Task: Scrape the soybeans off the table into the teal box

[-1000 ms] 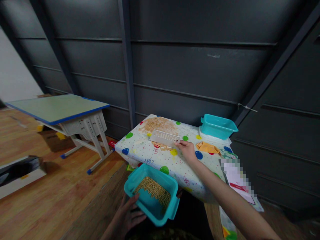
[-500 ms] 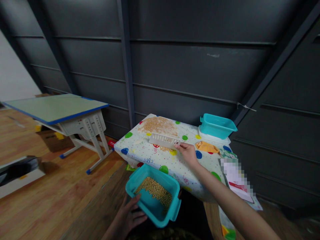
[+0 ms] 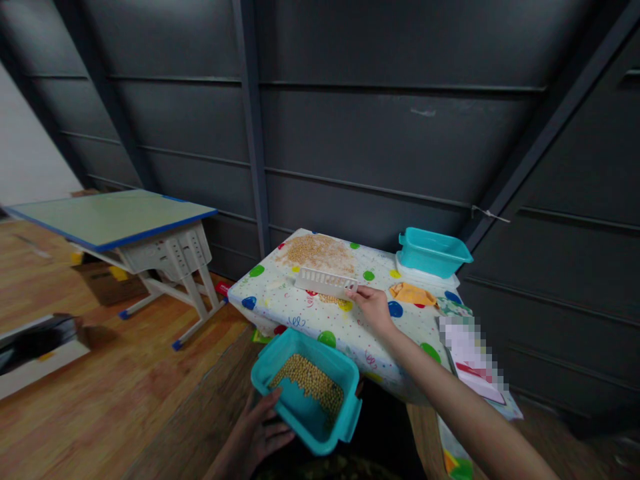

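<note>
My left hand (image 3: 263, 427) holds a turquoise plastic basin (image 3: 353, 427) by its near left side, with the thumb over the rim. Round yellowish beans (image 3: 313, 380) lie in the basin along its far and right sides, leaving part of the bottom bare. My right hand (image 3: 374, 310) pinches the right end of a long white slotted plastic tray (image 3: 325, 283) over the table. A small group of beans (image 3: 333, 299) lies just in front of this tray. Behind it spreads a larger patch of beans (image 3: 305, 250) with pale brown powder or crumbs (image 3: 340, 257).
The small table (image 3: 280, 300) wears a balloon-print cloth. A second turquoise basin (image 3: 435, 252) stands at its back right, near an orange cloth (image 3: 413, 294). A pink-and-white sheet (image 3: 473, 360) lies at the right edge. Left stands a desk (image 3: 115, 213); behind rises a dark panelled wall (image 3: 375, 133).
The view has turned very slightly. Both hands keep their holds, and the white slotted tray shows hardly any movement over the table.
</note>
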Demonstrator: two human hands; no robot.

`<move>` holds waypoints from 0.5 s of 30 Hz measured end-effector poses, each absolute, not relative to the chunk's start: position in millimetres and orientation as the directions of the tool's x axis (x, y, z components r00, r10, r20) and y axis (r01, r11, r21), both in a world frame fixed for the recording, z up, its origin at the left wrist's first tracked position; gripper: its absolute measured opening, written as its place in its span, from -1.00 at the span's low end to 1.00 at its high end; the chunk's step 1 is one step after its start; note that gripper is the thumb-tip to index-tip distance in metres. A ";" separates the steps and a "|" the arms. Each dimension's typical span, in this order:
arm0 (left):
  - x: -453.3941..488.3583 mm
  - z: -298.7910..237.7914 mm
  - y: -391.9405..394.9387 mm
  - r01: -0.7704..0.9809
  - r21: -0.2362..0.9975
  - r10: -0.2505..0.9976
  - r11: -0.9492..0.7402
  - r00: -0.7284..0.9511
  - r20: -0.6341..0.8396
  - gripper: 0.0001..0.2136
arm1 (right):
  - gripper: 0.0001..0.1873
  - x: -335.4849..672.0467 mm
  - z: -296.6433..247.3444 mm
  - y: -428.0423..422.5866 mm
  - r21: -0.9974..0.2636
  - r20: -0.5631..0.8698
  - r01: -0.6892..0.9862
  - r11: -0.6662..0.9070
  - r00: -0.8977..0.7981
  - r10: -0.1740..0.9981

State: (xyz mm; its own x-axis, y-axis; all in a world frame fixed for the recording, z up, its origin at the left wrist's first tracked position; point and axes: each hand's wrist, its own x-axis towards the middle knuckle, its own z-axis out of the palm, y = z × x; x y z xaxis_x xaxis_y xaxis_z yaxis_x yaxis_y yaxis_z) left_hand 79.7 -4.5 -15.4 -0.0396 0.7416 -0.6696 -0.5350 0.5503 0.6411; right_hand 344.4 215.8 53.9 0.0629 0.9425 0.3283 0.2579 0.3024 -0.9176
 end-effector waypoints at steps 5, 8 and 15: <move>80.4 -12.2 -5.7 -0.524 0.648 0.738 0.553 -0.053 -0.672 -0.25 | -0.56 344.8 58.4 221.1 -0.912 0.342 0.260 0.316 0.061 0.938; 80.9 -10.1 -6.8 -0.525 0.655 0.746 0.544 -0.054 -0.664 -0.25 | -0.54 344.7 57.1 223.1 -0.916 0.337 0.247 0.316 0.047 0.940; 80.6 -9.2 -6.9 -0.521 0.651 0.745 0.552 -0.044 -0.666 -0.30 | -0.50 341.3 54.7 223.6 -0.932 0.308 0.197 0.304 -0.009 0.951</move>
